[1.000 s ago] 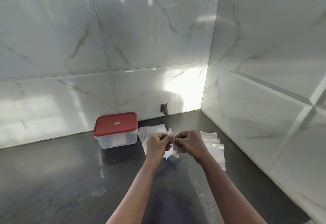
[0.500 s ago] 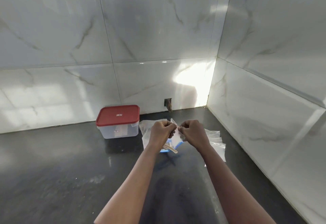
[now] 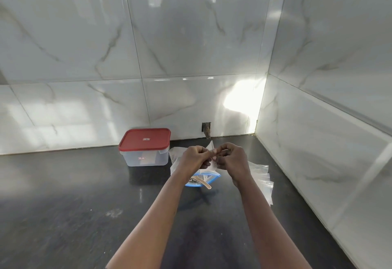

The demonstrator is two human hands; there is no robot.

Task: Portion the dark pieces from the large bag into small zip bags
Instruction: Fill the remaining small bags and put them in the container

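I see the left grip (image 3: pixel 194 158) and the right grip (image 3: pixel 233 159) raised together above the dark tabletop (image 3: pixel 74 194), near the corner where the two tiled walls (image 3: pixel 191 46) meet. Both grips are clenched on one small zip bag (image 3: pixel 212 163). Each pinches its upper part between thumb and curled fingers, the left one from the left side and the right one from the right side, and the knuckles are nearly touching. The bag is clear and thin, and one corner of it stands up between the hands. I cannot tell if its mouth is open or if anything is inside.

The large bag (image 3: pixel 216 176) lies on the tabletop just under the hands, and the left wrist partly hides it. Its blue zip edge is turned toward me. A small wooden spoon (image 3: pixel 204 183) sticks out of its mouth, and beside the spoon a little of the dark pieces (image 3: pixel 192 180) shows inside.

To the right of the hands a loose pile of empty zip bags (image 3: pixel 262 176) lies flat on the tabletop. Behind the left grip there is more clear plastic (image 3: pixel 175 154). Further left stands a plastic container (image 3: pixel 146 158) with a red lid (image 3: pixel 145 139), closed, near the wall.
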